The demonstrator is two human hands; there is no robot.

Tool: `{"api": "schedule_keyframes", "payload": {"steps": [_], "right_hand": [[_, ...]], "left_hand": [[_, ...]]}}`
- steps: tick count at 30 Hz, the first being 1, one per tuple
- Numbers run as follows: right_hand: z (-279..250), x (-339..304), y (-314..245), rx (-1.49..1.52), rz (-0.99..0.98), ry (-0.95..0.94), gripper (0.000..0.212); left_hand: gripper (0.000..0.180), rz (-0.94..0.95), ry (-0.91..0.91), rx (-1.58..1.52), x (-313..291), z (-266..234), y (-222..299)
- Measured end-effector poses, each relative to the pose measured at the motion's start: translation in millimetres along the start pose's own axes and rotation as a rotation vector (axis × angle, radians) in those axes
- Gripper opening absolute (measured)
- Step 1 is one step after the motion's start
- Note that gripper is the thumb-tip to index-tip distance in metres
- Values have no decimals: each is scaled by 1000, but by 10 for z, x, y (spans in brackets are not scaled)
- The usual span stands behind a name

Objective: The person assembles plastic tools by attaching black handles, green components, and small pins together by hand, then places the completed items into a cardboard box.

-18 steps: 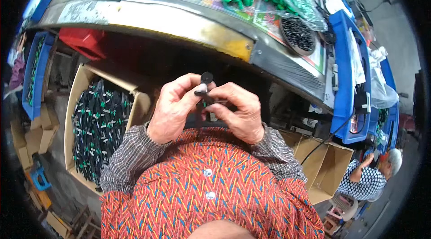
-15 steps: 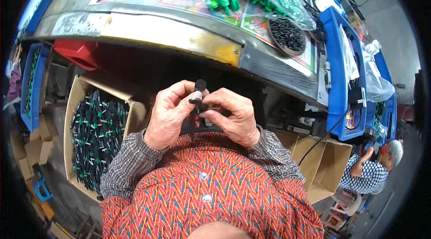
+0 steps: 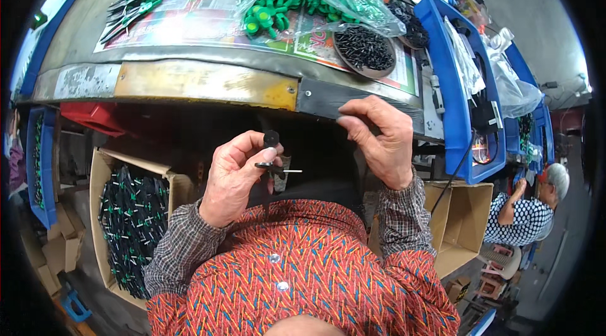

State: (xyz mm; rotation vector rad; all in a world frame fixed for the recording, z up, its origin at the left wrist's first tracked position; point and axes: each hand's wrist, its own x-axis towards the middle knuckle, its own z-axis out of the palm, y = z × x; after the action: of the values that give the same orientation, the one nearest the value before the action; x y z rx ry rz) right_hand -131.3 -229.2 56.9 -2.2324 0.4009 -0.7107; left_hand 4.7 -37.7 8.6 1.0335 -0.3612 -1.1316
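My left hand [image 3: 237,175] is closed on a small black plastic part [image 3: 271,139] with a round disc-shaped end, held above my lap. From the part, beside my thumb, a thin pale pin [image 3: 291,171] sticks out sideways. My right hand [image 3: 382,140] is raised apart from it, just in front of the table edge. Its thumb and forefinger are curled toward each other, slightly apart, with nothing visible between them. A shallow bowl [image 3: 364,52] of small black pieces sits on the table beyond that hand.
Green plastic pieces [image 3: 278,11] fill a clear bag on the table. Black-and-green slim pieces [image 3: 142,1] lie at far left. A carton [image 3: 134,229] of similar pieces stands left, another carton [image 3: 464,222] right. Blue crates [image 3: 457,90] and a seated co-worker [image 3: 527,206] are at right.
My right hand has left the black part and moved up and right toward the table edge. The pale pin now shows. The view has shifted a little.
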Motion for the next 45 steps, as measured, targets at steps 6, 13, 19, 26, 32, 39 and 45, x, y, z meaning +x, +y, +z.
{"api": "schedule_keyframes", "payload": {"steps": [6,13,19,26,32,39,45], "right_hand": [[-404,251,320,-260,100,219,10],[-941,583,993,-663,73,327,16],[-1017,747,1267,-878,75,228,28],[-975,783,1332,-927,79,199,30],[-958,783,1345,-892,90,198,28],[-909,854,1296,-941,71,158,29],[-932,918,1257,-922,83,100,28]], "left_hand": [[12,30,13,21,51,69,15],[15,36,-25,63,128,67,-38],[14,9,-14,63,178,65,-83],[15,-12,1,63,223,68,-124],[16,-36,-18,92,250,86,-113],[14,-54,-5,104,244,102,-132],[13,-58,-17,109,237,123,-131]]}}
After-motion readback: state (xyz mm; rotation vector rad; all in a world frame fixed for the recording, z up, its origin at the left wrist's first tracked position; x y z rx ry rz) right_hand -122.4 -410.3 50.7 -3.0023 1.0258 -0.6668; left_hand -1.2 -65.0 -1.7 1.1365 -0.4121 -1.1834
